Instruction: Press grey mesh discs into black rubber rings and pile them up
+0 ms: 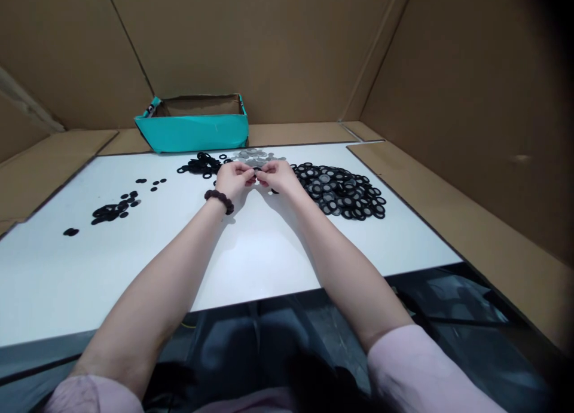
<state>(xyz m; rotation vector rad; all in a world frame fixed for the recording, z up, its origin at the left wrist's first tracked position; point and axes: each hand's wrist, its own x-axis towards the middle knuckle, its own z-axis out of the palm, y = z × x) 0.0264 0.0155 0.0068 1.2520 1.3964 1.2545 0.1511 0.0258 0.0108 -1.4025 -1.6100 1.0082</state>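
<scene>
My left hand (234, 179) and my right hand (277, 176) meet over the middle of the white board, fingertips pinched together on a small black ring (257, 170). Fingers cover most of the ring. Just behind the hands lie scattered grey discs (255, 156). A heap of black rings (202, 164) is to the left of my left hand. Beside my right hand spreads a large pile of black rings with grey centres (343, 190).
Small black discs (110, 212) lie in loose groups on the left of the white board (264, 251). A turquoise open box (195, 132) stands at the back left. Cardboard walls (269, 54) enclose the back and sides.
</scene>
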